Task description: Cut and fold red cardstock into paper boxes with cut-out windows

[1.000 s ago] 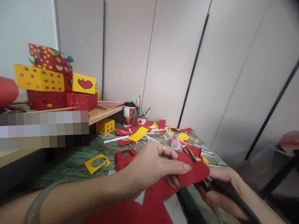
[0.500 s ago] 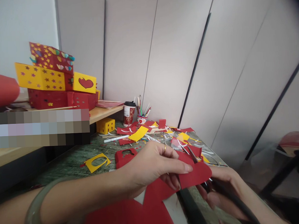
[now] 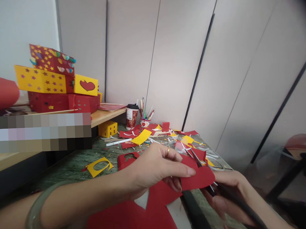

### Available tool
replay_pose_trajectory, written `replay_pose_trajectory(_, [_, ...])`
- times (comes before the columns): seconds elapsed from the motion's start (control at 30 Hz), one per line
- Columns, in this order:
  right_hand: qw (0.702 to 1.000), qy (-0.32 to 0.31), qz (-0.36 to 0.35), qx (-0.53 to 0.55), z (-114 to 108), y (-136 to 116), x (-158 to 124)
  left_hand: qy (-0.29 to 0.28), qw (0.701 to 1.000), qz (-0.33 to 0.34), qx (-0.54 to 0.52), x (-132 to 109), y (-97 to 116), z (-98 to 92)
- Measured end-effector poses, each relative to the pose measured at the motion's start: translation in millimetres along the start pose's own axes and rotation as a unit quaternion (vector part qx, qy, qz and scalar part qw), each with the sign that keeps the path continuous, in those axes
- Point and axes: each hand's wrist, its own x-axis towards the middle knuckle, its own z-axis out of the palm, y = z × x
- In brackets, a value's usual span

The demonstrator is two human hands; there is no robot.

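My left hand [image 3: 157, 168] pinches a sheet of red paper [image 3: 200, 178], thumb on top and fingers beneath; a gold ring sits on one finger and a pale green bangle on the wrist. My right hand [image 3: 226, 195] grips dark-handled scissors [image 3: 195, 158] at the lower right. Their blades point up and away, into the paper's right part. More of the red paper [image 3: 147, 216] spreads toward the bottom edge, with a notch cut into it.
The green table [image 3: 69, 170] is littered with red and yellow scraps, a yellow cut-out frame [image 3: 99, 165], a red cut-out [image 3: 127, 159], a white pen, a paper cup [image 3: 131, 116] and a pen pot [image 3: 145, 121]. Decorated red and yellow boxes [image 3: 55, 81] stand on a wooden shelf.
The red paper and my left hand shifted slightly; the scissor blades stay in the paper. The view rocked a little.
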Motion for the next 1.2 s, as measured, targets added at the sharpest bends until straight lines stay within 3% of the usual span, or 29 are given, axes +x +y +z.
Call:
replay_pose_trajectory(0.23, [1.000,-0.008,-0.007,-0.018,-0.8,0.0,0.5,-0.005,0.999,0.008,0.038,-1.2,4.1,-3.1])
replay_pose_trajectory(0.4, [0.999,0.031,-0.014,-0.022,-1.4,4.2,0.2,-0.009,0.998,0.015,0.058,-0.9,6.2,-4.1])
replay_pose_trajectory(0.6, [0.999,-0.018,-0.014,-0.037,-4.2,1.5,-1.0,0.000,0.997,0.009,0.072,-1.8,8.9,-3.9])
replay_pose_trajectory(0.83, [0.998,0.007,-0.022,-0.053,-3.4,-4.2,2.8,-0.003,0.999,0.014,0.048,-0.7,8.6,-5.7])
replay_pose_trajectory(1.2, [0.996,-0.004,0.064,0.059,-3.4,-1.6,-2.1,0.009,1.000,0.021,-0.020,0.2,5.5,-3.2])
